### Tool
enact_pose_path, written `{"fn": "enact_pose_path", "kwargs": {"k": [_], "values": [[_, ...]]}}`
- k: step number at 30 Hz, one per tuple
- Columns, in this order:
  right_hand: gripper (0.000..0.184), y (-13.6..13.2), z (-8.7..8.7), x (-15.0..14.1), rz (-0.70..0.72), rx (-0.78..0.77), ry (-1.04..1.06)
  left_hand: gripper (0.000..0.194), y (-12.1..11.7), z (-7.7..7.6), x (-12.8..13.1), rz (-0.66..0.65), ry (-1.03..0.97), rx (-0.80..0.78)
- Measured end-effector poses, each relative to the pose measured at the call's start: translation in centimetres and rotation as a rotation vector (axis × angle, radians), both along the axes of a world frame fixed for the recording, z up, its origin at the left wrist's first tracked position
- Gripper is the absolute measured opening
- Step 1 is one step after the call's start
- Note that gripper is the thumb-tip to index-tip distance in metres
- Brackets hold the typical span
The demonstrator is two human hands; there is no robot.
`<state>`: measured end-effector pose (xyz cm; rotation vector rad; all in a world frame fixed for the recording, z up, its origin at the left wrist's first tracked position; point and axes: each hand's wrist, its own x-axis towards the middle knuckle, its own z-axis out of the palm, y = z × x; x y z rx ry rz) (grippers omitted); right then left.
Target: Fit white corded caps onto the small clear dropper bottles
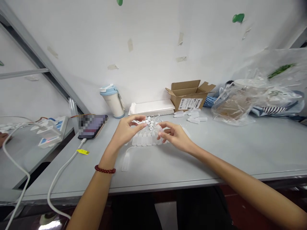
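Note:
My left hand (128, 129) is closed in a pinch, thumb and forefinger on a small white cap (147, 121). In my right hand (174, 135) is a small translucent plastic bottle (159, 129), gripped between thumb and fingers; part of it is hidden by them. Between the two hands lies a pile of white caps (151, 124), some with thin strips. Just below the hands is a row of translucent bottles (146, 140) lying side by side. Closer to the table's front edge, one single bottle (126, 161) with a thin strip lies apart.
Several loose bottles (194, 120) lie before an open cardboard box (189, 95). A flat white stack (152, 107) and a blue-lidded tumbler (112, 101) stand by the wall. Left are a phone (92, 126) on a white cable and a power strip (54, 132); right, a plastic bag (235, 105).

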<state>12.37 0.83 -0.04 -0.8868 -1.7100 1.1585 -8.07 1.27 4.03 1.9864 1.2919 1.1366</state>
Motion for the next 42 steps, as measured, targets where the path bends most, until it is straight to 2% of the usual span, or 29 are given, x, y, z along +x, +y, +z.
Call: {"fn": "enact_pose_path", "kwargs": {"k": [2,6,9,13,16,20,23,26,30,35,42], "values": [[0.029,0.0,0.0,-0.1,0.014,-0.048,0.028,0.030,-1.2,0.1,0.5,-0.034,0.058,0.151],[0.029,-0.1,-0.2,-0.2,0.058,-0.129,0.099,0.038,-3.2,-0.6,2.0,-0.139,0.330,0.417],[0.030,-0.5,-0.2,-0.6,0.105,-0.171,0.130,0.040,-3.9,-1.4,2.5,-0.167,0.433,0.489],[0.032,-1.5,-0.3,-1.4,0.144,-0.212,0.175,0.041,-4.9,-2.4,2.1,-0.162,0.416,0.504],[0.032,-2.2,-0.9,-2.1,0.208,-0.256,0.191,0.037,-6.2,-3.0,1.2,-0.145,0.399,0.458],[0.030,-2.9,-1.7,-2.4,0.364,-0.264,0.068,0.043,-8.1,-3.1,-1.0,-0.075,0.405,0.229],[0.031,-3.4,-1.8,-2.4,0.432,-0.201,-0.031,0.046,-9.3,-2.7,-3.0,-0.063,0.447,0.007],[0.025,-3.7,-1.4,-2.4,0.426,-0.086,-0.140,0.046,-9.8,-2.4,-4.4,-0.063,0.471,-0.116],[0.018,-3.6,-1.1,-2.2,0.414,0.007,-0.260,0.046,-9.5,-2.5,-5.3,-0.053,0.487,-0.174],[0.021,-3.2,-1.3,-2.1,0.422,0.055,-0.323,0.046,-8.6,-2.9,-5.7,-0.081,0.495,-0.196],[0.039,-4.0,-1.8,-2.2,0.498,0.389,-0.447,0.054,-8.6,-3.4,-6.6,-0.086,0.502,-0.173]]}}
